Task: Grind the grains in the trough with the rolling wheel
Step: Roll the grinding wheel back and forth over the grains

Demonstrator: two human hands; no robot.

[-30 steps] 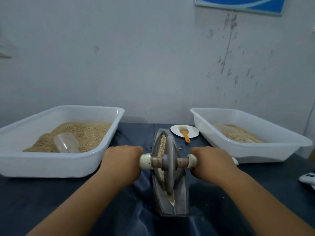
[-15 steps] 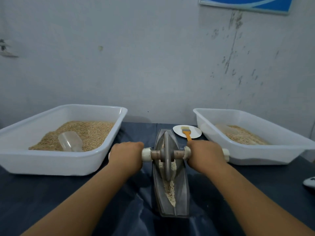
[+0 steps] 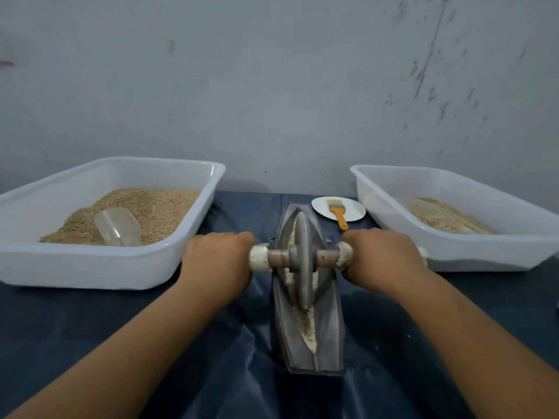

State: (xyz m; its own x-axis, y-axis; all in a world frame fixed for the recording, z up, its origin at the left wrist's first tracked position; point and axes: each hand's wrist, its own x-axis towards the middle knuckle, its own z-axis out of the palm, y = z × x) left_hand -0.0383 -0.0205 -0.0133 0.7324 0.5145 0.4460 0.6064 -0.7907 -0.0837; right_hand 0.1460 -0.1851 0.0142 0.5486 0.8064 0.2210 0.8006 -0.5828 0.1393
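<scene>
Both grips are closed round the axle handles: left hand (image 3: 218,264) on the left white-capped end, right hand (image 3: 381,260) on the right; between them the rolling wheel (image 3: 302,261) stands upright in the metal trough (image 3: 328,334), about midway along it (crushed grains (image 3: 306,328) lie in the groove nearer the person); the trough sits on the dark-covered bench (image 3: 75,322) between two white tubs, the left tub (image 3: 75,267) holding grain and a clear scoop (image 3: 118,226); an orange-handled brush (image 3: 338,213) rests on a small white plate (image 3: 354,210).

No text, label, brand or number can be read anywhere here. The wall (image 3: 272,86) carries only dark stains and scuffs, and the tubs (image 3: 90,267) are plain white.
</scene>
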